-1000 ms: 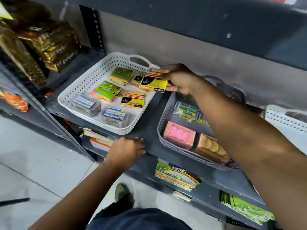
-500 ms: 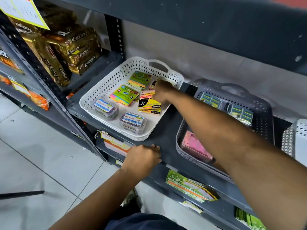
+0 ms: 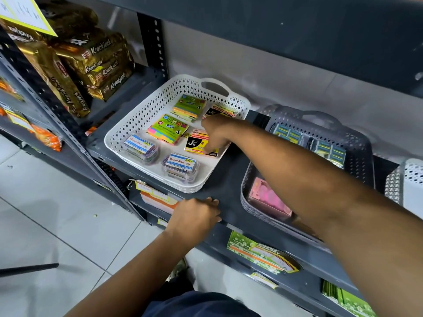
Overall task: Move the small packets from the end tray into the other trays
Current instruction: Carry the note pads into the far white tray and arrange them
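Dark grey slotted-steel shelf (image 3: 231, 186) against a pale wall; pale tiled floor (image 3: 45, 225) below. Gold foil biscuit packs (image 3: 100, 65) stacked in the bay to the left.

White perforated plastic tray (image 3: 128, 133) with handle, on the shelf's left end. Count inside: 2 green-topped multicolour sticky-note packets (image 3: 168, 131); 2 clear lidded boxes (image 3: 180, 165) with blue-and-white labels; 2 yellow-and-black small packets visible, one at the back corner (image 3: 217, 110), one (image 3: 194, 144) under the hand.

Grey perforated plastic tray (image 3: 357, 143) just beside it: blue-green packet strips at the back, 1 pink box (image 3: 267, 197) in front.

Right hand (image 3: 217, 133) inside the white tray, fingers curled down onto the near yellow-and-black packet; grasping or only pressing, cannot tell. Left hand (image 3: 196, 216) rests on the shelf's front edge, fingers bent over the lip.
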